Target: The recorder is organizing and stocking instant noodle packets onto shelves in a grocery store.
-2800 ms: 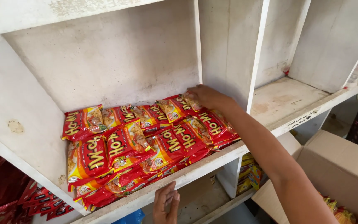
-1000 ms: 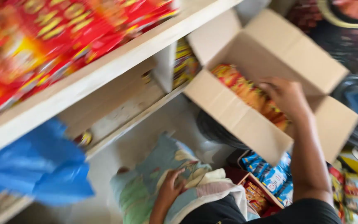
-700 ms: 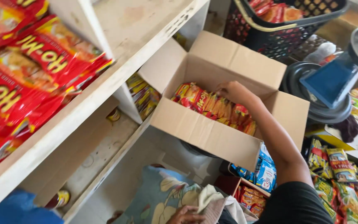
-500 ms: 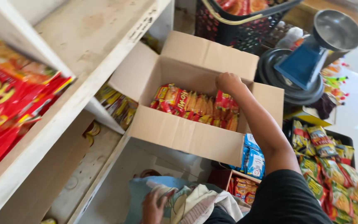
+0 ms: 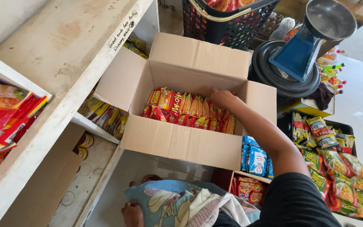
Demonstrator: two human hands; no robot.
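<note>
Reaching into the cardboard box [image 5: 177, 143], your right hand [image 5: 220, 97] rests on the upright red-and-yellow packets [image 5: 181, 110]; its fingers are hidden, so I cannot tell their grip. Light, crinkly, slippery: pinch several by their top edges.

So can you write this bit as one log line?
right hand: in cardboard box on red packets | left hand: on patterned cloth

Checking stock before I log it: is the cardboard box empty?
No, the cardboard box holds a row of red and yellow packets, and the right hand reaches in.
</note>
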